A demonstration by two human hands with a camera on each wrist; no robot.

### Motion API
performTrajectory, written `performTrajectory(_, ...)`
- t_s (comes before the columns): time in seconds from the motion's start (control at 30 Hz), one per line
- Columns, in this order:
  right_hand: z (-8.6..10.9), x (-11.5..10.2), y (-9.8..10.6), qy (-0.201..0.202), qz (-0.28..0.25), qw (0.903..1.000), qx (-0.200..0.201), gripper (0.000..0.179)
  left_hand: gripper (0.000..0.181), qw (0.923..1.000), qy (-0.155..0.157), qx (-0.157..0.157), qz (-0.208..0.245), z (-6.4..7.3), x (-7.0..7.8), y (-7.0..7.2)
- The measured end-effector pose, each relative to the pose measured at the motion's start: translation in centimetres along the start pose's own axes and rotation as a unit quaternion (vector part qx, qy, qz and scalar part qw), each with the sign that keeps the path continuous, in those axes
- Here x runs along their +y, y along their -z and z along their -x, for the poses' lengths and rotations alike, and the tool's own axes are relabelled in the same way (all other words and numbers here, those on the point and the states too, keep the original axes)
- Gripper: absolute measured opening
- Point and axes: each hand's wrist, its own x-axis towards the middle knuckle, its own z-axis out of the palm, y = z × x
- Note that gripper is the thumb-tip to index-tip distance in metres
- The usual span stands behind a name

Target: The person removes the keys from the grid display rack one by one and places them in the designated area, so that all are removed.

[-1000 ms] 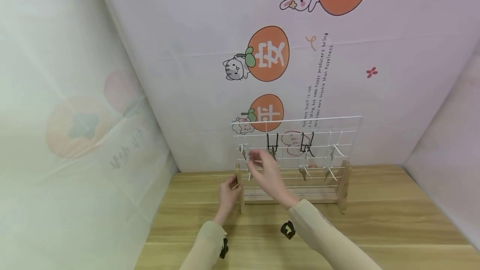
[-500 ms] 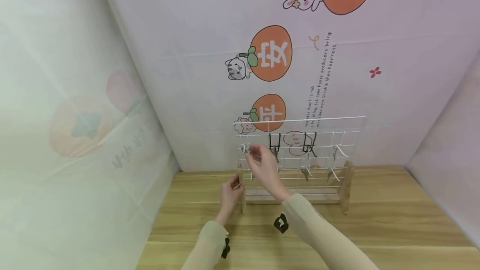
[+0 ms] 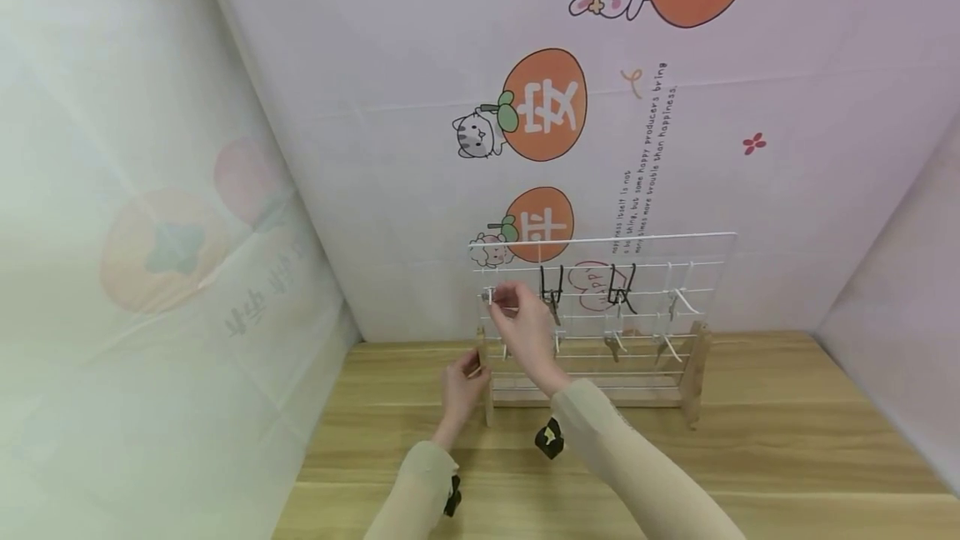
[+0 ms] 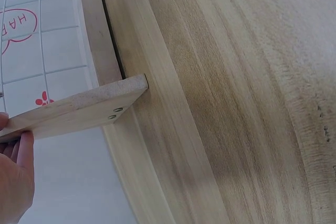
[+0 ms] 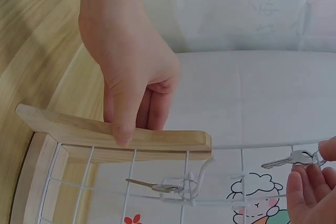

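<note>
A white wire grid rack [image 3: 637, 237] on wooden feet stands on the table, with keys hanging from its hooks. My left hand [image 3: 460, 390] grips the rack's left wooden upright [image 5: 157, 139], thumb on the near face and fingers behind. At the upper left hook, my right hand [image 3: 525, 332] pinches a silver key [image 5: 299, 157] by its ring end, thumb and fingertips close together. The key's blade points away from the fingers in the right wrist view. Lower on the same side, another key [image 5: 163, 187] hangs by its ring from a white hook.
Black hooks [image 3: 551, 286] with keys hang in the grid's middle, and white hooks [image 3: 682, 302] with keys on its right. Behind the rack rises a wall cloth [image 3: 420, 190] with cartoon prints. The wood-grain table [image 3: 787, 440] extends in front and to the right.
My right hand has moved left onto the upper left hook, its spread fingers closing at the key there. My left hand stays on the upright. The head view has shifted slightly.
</note>
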Motion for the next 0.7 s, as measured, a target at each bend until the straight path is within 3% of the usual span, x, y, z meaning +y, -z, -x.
performTrajectory(0.2, -0.1, -0.2, -0.5, -0.013, 0.005, 0.9999, -0.002, 0.023, 0.036, 1.0000, -0.008, -0.002, -0.006, 0.1, 0.1, 0.2)
performTrajectory(0.4, -0.2, -0.3, -0.5, -0.010, 0.014, 0.9999, 0.001, 0.021, 0.038, 0.9999, 0.011, -0.010, 0.004, 0.0, 0.1, 0.3)
performTrajectory(0.7, -0.4, -0.2, -0.5, -0.007, 0.023, 0.9997, 0.000, 0.020, 0.038, 0.9993, 0.033, 0.013, 0.014, -0.8, -3.3, -0.6)
